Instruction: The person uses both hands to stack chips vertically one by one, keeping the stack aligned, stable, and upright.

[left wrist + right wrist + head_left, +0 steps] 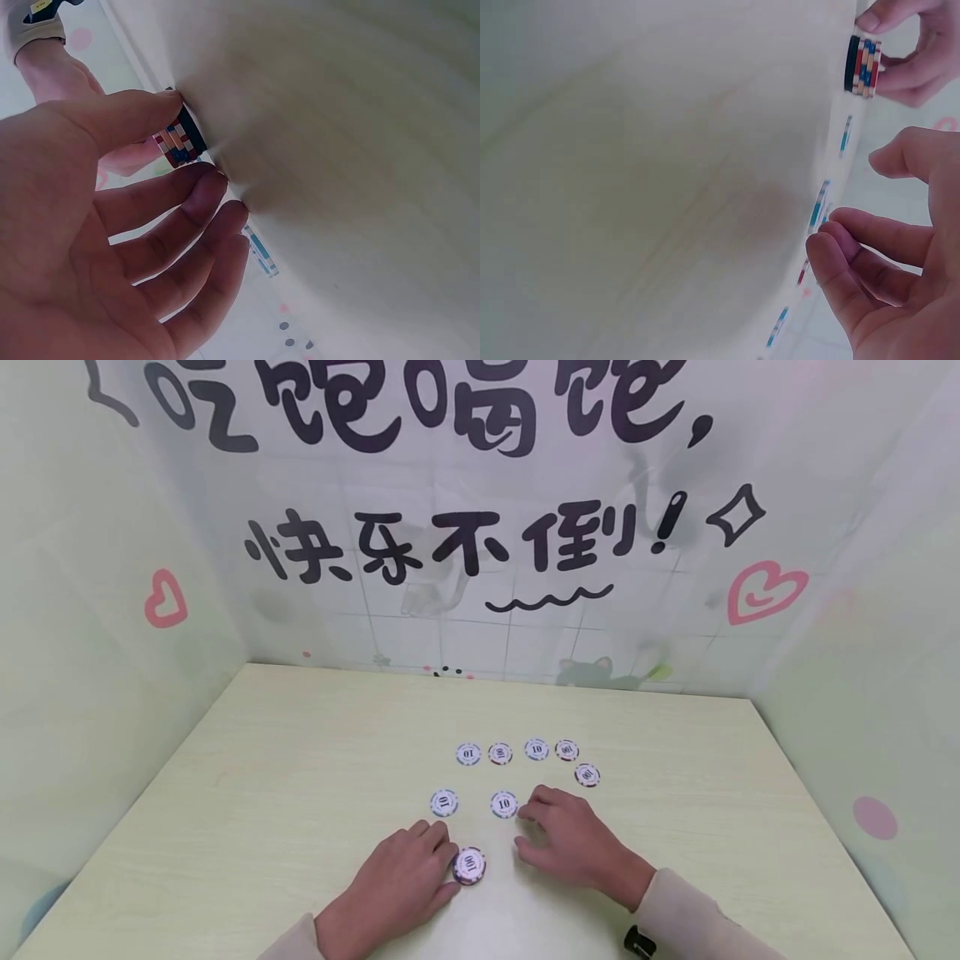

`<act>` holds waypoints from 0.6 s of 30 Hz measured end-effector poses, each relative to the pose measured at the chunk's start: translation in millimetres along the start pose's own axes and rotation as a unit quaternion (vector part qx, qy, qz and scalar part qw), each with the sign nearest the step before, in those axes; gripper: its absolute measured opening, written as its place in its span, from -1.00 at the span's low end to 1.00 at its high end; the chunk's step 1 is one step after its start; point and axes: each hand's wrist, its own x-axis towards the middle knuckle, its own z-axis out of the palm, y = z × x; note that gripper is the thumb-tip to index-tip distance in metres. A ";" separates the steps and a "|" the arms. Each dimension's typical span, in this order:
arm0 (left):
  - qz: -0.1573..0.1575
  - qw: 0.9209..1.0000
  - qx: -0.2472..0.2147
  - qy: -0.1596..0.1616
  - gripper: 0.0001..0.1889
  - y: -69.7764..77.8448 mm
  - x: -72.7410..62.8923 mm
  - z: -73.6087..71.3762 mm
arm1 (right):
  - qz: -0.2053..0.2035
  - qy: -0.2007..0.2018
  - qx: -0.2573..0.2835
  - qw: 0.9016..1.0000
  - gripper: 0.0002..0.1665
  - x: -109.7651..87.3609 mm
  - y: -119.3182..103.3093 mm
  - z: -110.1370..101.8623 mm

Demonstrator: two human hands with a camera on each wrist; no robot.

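A short stack of poker chips (469, 866) stands on the table, a 100 chip on top; in the left wrist view its edge shows red, blue, white and a dark bottom layer (195, 133). My left hand (401, 877) holds this stack between thumb and index finger, from its left side. Just right of a single white 10 chip (504, 804), my right hand (573, 839) has its fingertips at the chip's edge and its thumb spread apart. Another 10 chip (444, 802) lies flat beyond my left fingertips.
Farther back on the pale wooden table (337, 735) lie a 10 chip (468, 754), a 100 chip (500, 753), another 10 chip (536, 749) and two more 100 chips (567, 750). Printed curtains (480, 635) enclose the back and sides.
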 end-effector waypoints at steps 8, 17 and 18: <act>0.002 1.000 -0.001 0.003 -0.63 -0.1 -0.2 1.2 | 0.009 0.031 -0.039 0.999 -0.73 -10.2 26.1 -10.9; -0.004 1.000 -0.003 -0.011 -0.62 0.5 0.5 0.0 | 0.051 0.053 -0.056 0.996 -0.74 -11.7 53.6 -18.8; -0.005 1.000 -0.004 -0.010 -0.62 0.5 0.5 0.0 | 0.055 0.055 -0.055 0.995 -0.74 -11.4 56.4 -19.8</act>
